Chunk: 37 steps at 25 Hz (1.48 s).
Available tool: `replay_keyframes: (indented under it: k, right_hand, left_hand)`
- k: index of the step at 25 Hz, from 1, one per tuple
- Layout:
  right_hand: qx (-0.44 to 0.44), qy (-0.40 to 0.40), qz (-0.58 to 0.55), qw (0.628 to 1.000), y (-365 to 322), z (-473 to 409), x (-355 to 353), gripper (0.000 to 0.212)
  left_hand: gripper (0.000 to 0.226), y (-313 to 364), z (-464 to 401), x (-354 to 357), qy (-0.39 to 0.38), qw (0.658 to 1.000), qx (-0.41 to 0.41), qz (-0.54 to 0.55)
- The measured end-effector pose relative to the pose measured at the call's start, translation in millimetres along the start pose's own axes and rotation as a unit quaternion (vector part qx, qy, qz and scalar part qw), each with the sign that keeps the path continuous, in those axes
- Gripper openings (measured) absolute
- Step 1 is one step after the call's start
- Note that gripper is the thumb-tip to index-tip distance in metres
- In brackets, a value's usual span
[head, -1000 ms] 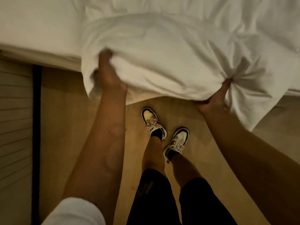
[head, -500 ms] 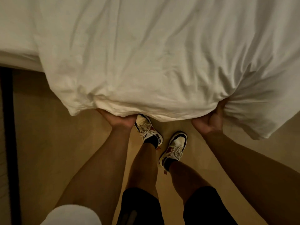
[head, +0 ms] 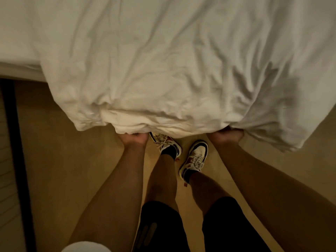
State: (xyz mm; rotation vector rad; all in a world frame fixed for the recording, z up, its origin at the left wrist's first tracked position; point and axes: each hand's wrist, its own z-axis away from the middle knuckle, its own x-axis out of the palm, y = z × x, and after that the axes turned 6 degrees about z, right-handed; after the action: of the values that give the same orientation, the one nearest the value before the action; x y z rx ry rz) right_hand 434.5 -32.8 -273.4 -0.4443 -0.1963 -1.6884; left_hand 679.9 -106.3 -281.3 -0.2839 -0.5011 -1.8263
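Observation:
A big white duvet hangs off the bed's near edge toward me, wrinkled and spread wide. My left hand grips its bunched lower hem from underneath, left of centre. My right hand grips the same hem further right. On both hands the fingers are tucked up into the cloth and mostly hidden. A loose corner of the duvet droops past my right hand at the right.
The bed's mattress edge shows at the upper left. I stand on a tan floor close to the bed, my two sneakers between my arms. A dark vertical strip and a slatted panel run along the left.
Both hands have pulled the duvet's hem down and toward me, from on top of the bed to hanging over its edge. The cloth has spread out flatter across the bed.

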Motion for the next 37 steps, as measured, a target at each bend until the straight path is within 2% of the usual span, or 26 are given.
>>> replay_keyframes:
  k: [2, 4, 6, 7, 10, 11, 14, 16, 18, 19, 20, 21, 22, 24, 26, 28, 29, 31, 32, 35, 37]
  right_hand:
    - [0.01, -0.032, -0.012, 0.999, 0.4, 23.0, -7.7, 0.059]
    - [0.017, -0.059, 0.018, 0.998, 1.7, 42.9, -10.0, 0.059]
    - [0.039, -0.075, 0.028, 0.996, 2.4, 58.6, -7.8, 0.062]
    - [0.045, -0.058, 0.043, 0.996, 2.6, 68.9, -2.8, 0.061]
    - [0.019, 0.0, 0.016, 1.0, -1.2, 99.0, 5.8, 0.05]
    - [0.007, 0.024, 0.04, 0.999, -4.9, 107.6, 8.4, 0.05]
    - [0.021, 0.064, 0.09, 0.994, -5.1, 121.5, 5.2, 0.055]
    - [-0.014, -0.032, 0.004, 0.999, -12.4, 137.4, 7.1, 0.057]
    - [-0.027, -0.092, -0.002, 0.995, -19.6, 159.4, 17.4, 0.049]
    - [-0.046, -0.099, 0.025, 0.994, -23.6, 165.7, 24.1, 0.056]
    - [-0.062, -0.119, 0.048, 0.99, -29.4, 168.8, 30.8, 0.07]
    - [-0.087, -0.103, 0.049, 0.99, -34.6, 165.4, 36.5, 0.083]
    - [-0.093, -0.07, 0.066, 0.991, -42.8, 156.1, 39.6, 0.091]
    - [-0.089, -0.02, 0.083, 0.992, -54.7, 137.8, 51.3, 0.096]
    - [-0.08, 0.016, 0.12, 0.989, -68.2, 128.0, 65.0, 0.077]
    - [-0.079, -0.034, 0.134, 0.987, -69.4, 130.4, 74.5, 0.038]
    - [-0.077, -0.041, 0.136, 0.987, -70.2, 134.9, 75.6, 0.026]
    - [-0.09, -0.049, 0.14, 0.985, -70.6, 156.6, 76.2, 0.025]
    - [-0.104, -0.051, 0.146, 0.982, -73.1, 169.2, 75.8, 0.027]
    - [-0.101, -0.05, 0.142, 0.983, -82.8, 210.9, 89.8, 0.041]
    - [-0.116, -0.071, 0.144, 0.98, -94.6, 238.0, 100.7, 0.043]
  left_hand:
    - [0.053, 1.0, 10.9, 8.6, 0.03, 0.999, -0.034, -0.02]
    - [0.051, -1.0, 18.1, 19.1, 0.064, 0.989, -0.06, -0.118]
    - [0.052, -5.4, 27.2, 18.8, 0.058, 0.978, -0.08, -0.182]
    - [0.052, -8.2, 34.3, 16.2, 0.033, 0.983, -0.092, -0.158]
    - [0.049, -1.4, 61.8, 10.8, -0.017, 0.999, -0.04, -0.03]
    - [0.044, 4.3, 69.0, 15.5, -0.035, 0.999, -0.032, -0.002]
    - [0.039, 14.6, 99.1, 33.5, -0.072, 0.997, -0.02, 0.017]
    - [0.038, 18.4, 124.5, 33.6, -0.12, 0.992, -0.03, 0.024]
    - [0.061, 22.7, 149.5, 32.4, -0.195, 0.98, -0.03, -0.018]
    - [0.069, 25.0, 159.1, 34.7, -0.242, 0.969, -0.031, -0.043]
    - [0.067, 26.2, 167.6, 42.8, -0.275, 0.959, -0.032, -0.059]
    - [0.061, 25.9, 174.7, 56.7, -0.279, 0.958, -0.029, -0.063]
    - [0.06, 26.2, 174.3, 69.6, -0.241, 0.968, -0.017, -0.059]
    - [0.059, 32.4, 156.3, 88.7, -0.112, 0.99, 0.049, -0.07]
    - [0.049, 43.2, 135.5, 101.2, -0.052, 0.991, 0.071, -0.099]
    - [0.044, 53.0, 127.6, 107.4, -0.05, 0.987, 0.056, -0.141]
    - [0.052, 57.0, 130.5, 108.8, -0.055, 0.984, 0.048, -0.162]
    - [0.076, 65.0, 147.6, 112.5, -0.069, 0.979, 0.041, -0.186]
    - [0.079, 68.9, 160.6, 115.6, -0.075, 0.978, 0.038, -0.19]
    - [0.061, 76.8, 203.4, 133.7, -0.083, 0.977, 0.027, -0.194]
    - [0.05, 80.7, 233.5, 146.8, -0.104, 0.974, 0.025, -0.198]
